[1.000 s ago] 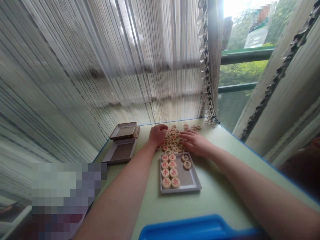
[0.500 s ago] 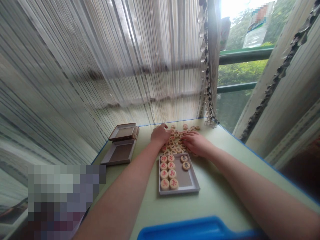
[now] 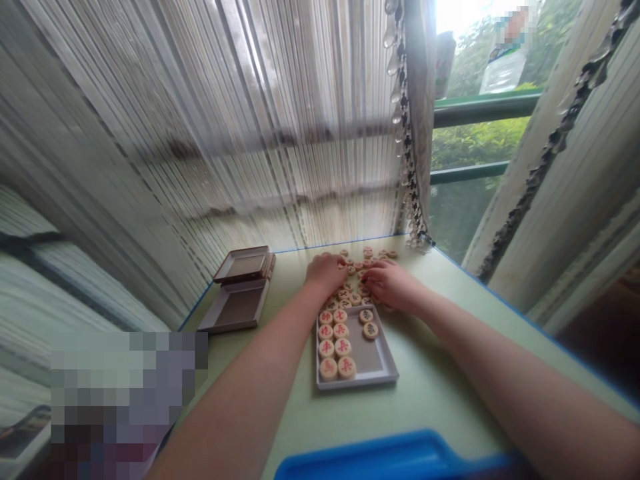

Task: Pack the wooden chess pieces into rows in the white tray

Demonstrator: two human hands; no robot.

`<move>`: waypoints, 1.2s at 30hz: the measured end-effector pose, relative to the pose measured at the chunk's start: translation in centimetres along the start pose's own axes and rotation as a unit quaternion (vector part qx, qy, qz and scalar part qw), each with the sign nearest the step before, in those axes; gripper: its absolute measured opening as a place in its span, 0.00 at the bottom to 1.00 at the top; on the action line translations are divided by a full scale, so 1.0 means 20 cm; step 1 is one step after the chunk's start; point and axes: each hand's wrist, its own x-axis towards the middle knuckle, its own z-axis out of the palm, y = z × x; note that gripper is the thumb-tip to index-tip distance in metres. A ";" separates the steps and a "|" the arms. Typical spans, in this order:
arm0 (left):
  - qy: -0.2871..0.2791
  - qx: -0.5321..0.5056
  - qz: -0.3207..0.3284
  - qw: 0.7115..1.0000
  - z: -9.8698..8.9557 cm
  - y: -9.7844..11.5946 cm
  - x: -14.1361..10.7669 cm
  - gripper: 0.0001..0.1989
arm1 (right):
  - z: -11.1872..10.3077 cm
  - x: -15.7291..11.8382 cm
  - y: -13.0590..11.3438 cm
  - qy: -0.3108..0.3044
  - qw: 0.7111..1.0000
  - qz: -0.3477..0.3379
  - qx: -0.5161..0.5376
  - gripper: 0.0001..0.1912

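Observation:
Round wooden pieces [image 3: 355, 299] with carved characters lie in a loose pile at the table's far side. My left hand [image 3: 326, 273] is over the pile's left part, fingers bent; what its fingertips touch is too small to tell. At the pile's right side my right hand [image 3: 389, 283] rests with fingers curved over pieces, its fingertips partly hidden. Nearer to me, a shallow grey box [image 3: 367, 360] holds two columns of red-marked pieces [image 3: 343, 347] on its left and two dark-marked pieces [image 3: 370, 331] at its upper right.
An open box part [image 3: 239, 307] and a brown-edged one [image 3: 243, 265] sit at the table's left. A blue plastic object [image 3: 370, 457] is at the near edge. String curtains [image 3: 280, 120] hang behind the table, beside a window with green rails.
My left hand has shifted slightly right and nearer over the pile. The right hand has barely moved. The box's contents look the same, and the view has shifted a little.

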 end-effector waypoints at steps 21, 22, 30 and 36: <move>-0.038 0.004 0.004 0.999 -0.01 0.03 -0.01 0.10 | -0.05 -0.03 -0.08 -0.013 0.999 0.032 -0.005 0.13; -0.037 0.003 0.005 0.999 -0.02 0.03 -0.01 0.10 | -0.05 -0.03 -0.08 -0.017 0.999 0.029 -0.003 0.12; -0.042 -0.012 -0.005 0.999 -0.02 0.02 -0.01 0.10 | -0.16 -0.01 -0.01 -0.069 0.991 0.115 0.016 0.15; -0.038 -0.035 -0.002 0.999 -0.04 0.04 -0.02 0.09 | -0.23 -0.04 0.05 -0.128 0.978 0.165 0.004 0.18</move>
